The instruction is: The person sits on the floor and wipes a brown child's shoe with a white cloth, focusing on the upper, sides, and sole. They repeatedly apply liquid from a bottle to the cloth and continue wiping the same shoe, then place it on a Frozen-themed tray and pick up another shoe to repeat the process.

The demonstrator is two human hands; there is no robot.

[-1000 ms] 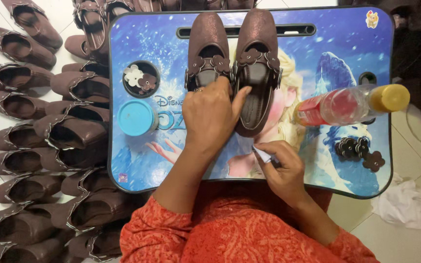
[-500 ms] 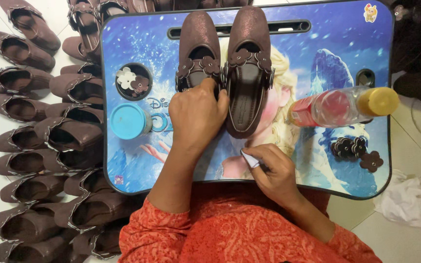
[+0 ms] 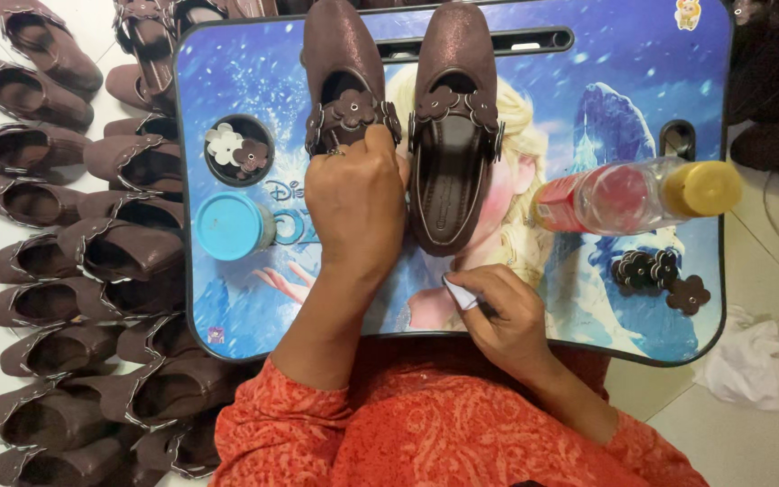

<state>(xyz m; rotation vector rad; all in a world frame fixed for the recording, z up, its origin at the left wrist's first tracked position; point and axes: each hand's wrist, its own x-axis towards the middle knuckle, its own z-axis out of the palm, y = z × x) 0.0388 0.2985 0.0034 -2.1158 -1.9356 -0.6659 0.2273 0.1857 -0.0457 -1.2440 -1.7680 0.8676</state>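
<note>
On the lap tray, at its middle: two brown shoes are laid side by side, toes away from the person.
Left hand (image 3: pixel 358 194): it is closed down over the heel half of the left shoe (image 3: pixel 343 77), fingers curled and pressed on the flower trim across the shoe's mouth; a ring is seen on one finger.
Right hand (image 3: pixel 502 316): it is pinched shut on a small pale tool (image 3: pixel 460 293), thumb and fingers together, and rests near the tray's front edge, just below the heel of the right shoe (image 3: pixel 453 135).
Change: compared with a second ago, the left hand is found a little further left, now wholly on the left shoe and no longer spread across both; the right hand is hardly shifted.
Meaning: by this it is judged that the trim on the left shoe is being pressed home, while the tool is kept ready.
Right shoe: it lies untouched, its flower strap already across the opening.
Further out on the tray (image 3: pixel 227 81): a round cup of loose flowers (image 3: pixel 239 150), a blue lid (image 3: pixel 230 226), a lying bottle with a yellow cap (image 3: pixel 628 194), and dark flower pieces (image 3: pixel 660 275) are seen.
Floor to the left: many brown shoes (image 3: pixel 56 271) are stacked in rows.
</note>
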